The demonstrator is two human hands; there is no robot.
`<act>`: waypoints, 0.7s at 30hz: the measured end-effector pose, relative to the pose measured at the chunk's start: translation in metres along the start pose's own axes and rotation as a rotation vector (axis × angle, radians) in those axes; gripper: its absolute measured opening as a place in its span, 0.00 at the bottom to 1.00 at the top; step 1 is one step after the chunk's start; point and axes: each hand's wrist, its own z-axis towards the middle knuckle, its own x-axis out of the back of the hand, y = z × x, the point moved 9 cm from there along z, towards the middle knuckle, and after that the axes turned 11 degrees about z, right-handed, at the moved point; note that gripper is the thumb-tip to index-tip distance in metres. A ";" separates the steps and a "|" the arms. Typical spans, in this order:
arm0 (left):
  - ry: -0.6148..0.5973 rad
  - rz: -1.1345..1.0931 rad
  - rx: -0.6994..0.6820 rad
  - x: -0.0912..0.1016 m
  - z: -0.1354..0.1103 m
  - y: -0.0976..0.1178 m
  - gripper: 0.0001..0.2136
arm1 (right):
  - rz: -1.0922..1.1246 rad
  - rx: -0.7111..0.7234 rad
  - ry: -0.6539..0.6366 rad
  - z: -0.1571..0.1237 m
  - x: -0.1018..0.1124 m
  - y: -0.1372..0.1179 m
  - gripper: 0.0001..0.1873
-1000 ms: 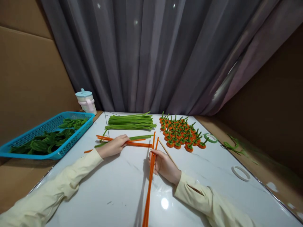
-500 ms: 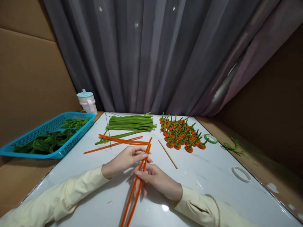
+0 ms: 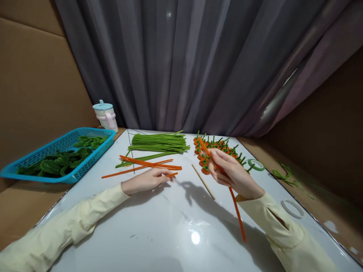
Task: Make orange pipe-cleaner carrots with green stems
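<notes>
Widest behind everything, well beyond your fingers, hangs the grey curtain [image 3: 170,68]. Below both hands spreads the white tabletop [image 3: 159,234].

The blue basket [image 3: 92,160] sits well to the left of your left fingers, bearing looped green leaves [image 3: 51,166]. Beyond those same fingers lies the pile of green stems [image 3: 159,142]. Just past your right fingers, partly covered by them, the orange-and-green pieces [image 3: 218,144] stand in a cluster.

Your right hand [image 3: 235,173], raised, has its fingers closed on an orange stem [image 3: 236,213]: one end points up and left beyond the fingertips, the other hangs below the palm. Your left hand [image 3: 144,182] is low over the surface, fingers bent inward; you can't tell whether they grip.

The lidded mug [image 3: 105,117] stands far beyond and left of your left fingers. Loose orange stems [image 3: 147,164] lie crossed just beyond them. Between your two hands rests a wooden stick [image 3: 203,181]. A pale ring [image 3: 286,210] and a green tape roll [image 3: 256,169] lie right of your right fingers. Smallest, an orange tip [image 3: 172,174] shows at your left fingertips.
</notes>
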 end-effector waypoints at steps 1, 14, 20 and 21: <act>0.012 0.055 -0.032 -0.001 -0.001 0.004 0.14 | -0.044 -0.012 -0.023 -0.002 -0.003 0.001 0.14; 0.156 -0.095 -0.184 -0.036 -0.009 -0.003 0.13 | -0.105 -0.280 -0.355 -0.010 -0.044 0.068 0.14; 0.213 -0.081 -0.181 -0.037 -0.012 -0.007 0.12 | -0.035 -0.313 -0.395 -0.014 -0.051 0.079 0.15; 0.211 -0.083 -0.178 -0.036 -0.013 -0.006 0.12 | -0.074 -0.292 -0.370 -0.013 -0.050 0.079 0.16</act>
